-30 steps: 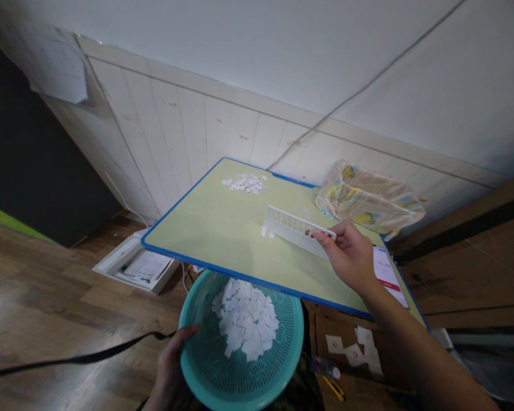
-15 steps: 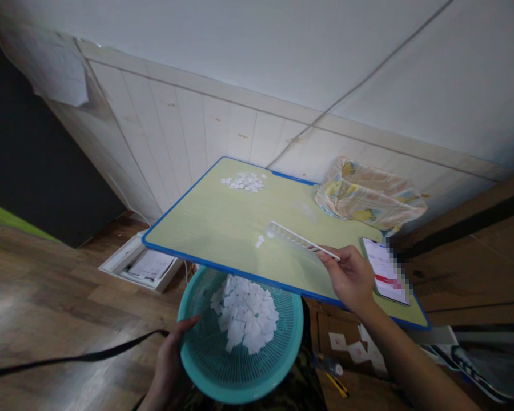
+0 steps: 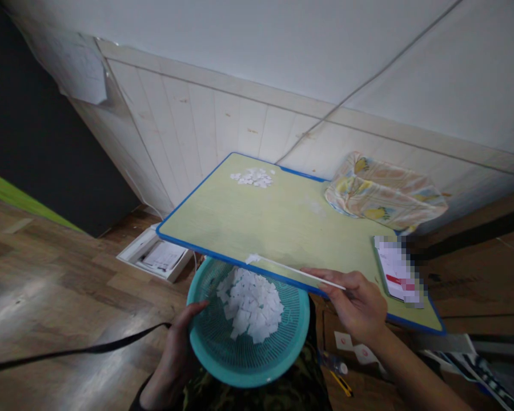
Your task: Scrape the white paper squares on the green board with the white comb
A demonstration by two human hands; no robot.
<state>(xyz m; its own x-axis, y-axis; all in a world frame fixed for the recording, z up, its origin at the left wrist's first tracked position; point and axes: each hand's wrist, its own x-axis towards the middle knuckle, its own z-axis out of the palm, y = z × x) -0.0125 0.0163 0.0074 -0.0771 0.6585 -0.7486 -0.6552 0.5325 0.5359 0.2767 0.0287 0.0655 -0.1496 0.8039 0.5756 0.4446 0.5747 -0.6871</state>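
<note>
My left hand (image 3: 175, 357) grips the rim of a teal mesh basket (image 3: 223, 357) held just under the near edge of a yellow-green table with a blue border (image 3: 223, 228). The basket holds a heap of small white paper pieces (image 3: 251, 305). My right hand (image 3: 357, 302) holds a long white slotted plastic strip (image 3: 295, 271), seen edge-on along the table's near edge above the basket. A white piece (image 3: 252, 258) sits at the strip's far tip. Another small pile of white pieces (image 3: 252, 177) lies at the table's far corner.
A patterned cloth bundle (image 3: 383, 194) lies at the table's back right, a phone (image 3: 396, 268) near its right edge. A white tray with papers (image 3: 156, 258) lies on the wooden floor by the panelled wall. A black strap (image 3: 68, 351) crosses the floor. Cards and a yellow cutter (image 3: 342, 385) lie below.
My right hand has dragged the white strip across the table from its middle to the near edge, sweeping white pieces along. The basket stays under that edge.
</note>
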